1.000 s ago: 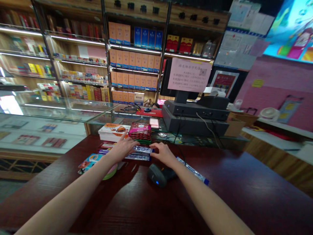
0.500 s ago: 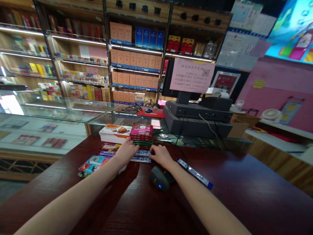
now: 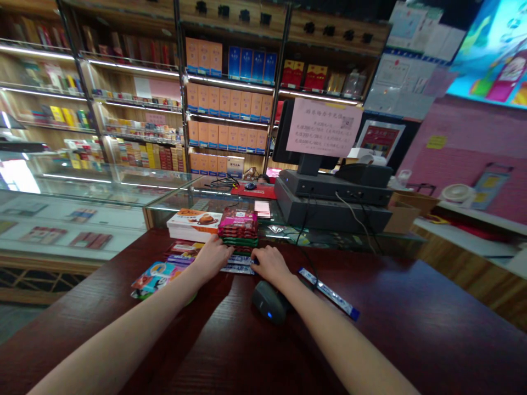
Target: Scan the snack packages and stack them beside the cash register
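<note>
Presently our left hand (image 3: 212, 257) and right hand (image 3: 269, 264) lay curled beside blue-white stick packets (image 3: 237, 265) on the desk (image 3: 370, 307); grasp undetermined.

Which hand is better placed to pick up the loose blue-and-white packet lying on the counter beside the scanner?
Right, probably: the right hand is nearer the loose packet, which lies to the right of the dark scanner. The left hand sits farther off, beyond the right hand.
</note>
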Demonstrator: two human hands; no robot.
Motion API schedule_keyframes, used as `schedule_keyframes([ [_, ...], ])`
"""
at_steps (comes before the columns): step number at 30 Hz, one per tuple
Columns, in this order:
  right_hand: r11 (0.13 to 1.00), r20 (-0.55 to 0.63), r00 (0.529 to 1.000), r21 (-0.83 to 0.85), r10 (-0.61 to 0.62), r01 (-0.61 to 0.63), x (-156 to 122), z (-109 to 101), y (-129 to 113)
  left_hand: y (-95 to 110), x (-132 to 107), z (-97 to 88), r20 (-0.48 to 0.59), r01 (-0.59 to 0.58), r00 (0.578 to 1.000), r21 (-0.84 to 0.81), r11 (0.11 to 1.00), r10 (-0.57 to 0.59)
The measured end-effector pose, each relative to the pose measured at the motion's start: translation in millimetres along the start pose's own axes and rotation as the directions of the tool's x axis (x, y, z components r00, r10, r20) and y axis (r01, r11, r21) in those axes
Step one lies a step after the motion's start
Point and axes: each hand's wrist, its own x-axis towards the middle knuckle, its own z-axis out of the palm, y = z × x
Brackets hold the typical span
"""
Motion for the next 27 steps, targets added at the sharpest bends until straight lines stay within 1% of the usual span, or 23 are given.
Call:
schedule_keyframes([
  [4,1.0,0.005,1.0,-0.007,0.007,-0.007,0.6,4.3,1.7,-1.2,0.9,1.0,0.014,0.003,1.0,0.005,1.0,-0.003],
  [9,1.0,0.017,1.0,-0.002,0.008,-0.008,2.0,7.6,3.6,1.8,-1.2,2.6,0.001,0.019,1.0,0.015,1.0,-0.019],
  [17,1.0,0.018,1.0,-0.002,0.01,-0.01,2.9,5.5,2.1,3.6,-3.0,4.0,-0.032,0.063,0.998,0.031,0.998,-0.062],
  [27,1.0,0.012,1.0,0.004,0.02,-0.02,2.5,4.1,1.5,-0.3,-6.6,0.3,-0.016,0.061,0.998,0.005,0.998,-0.061],
])
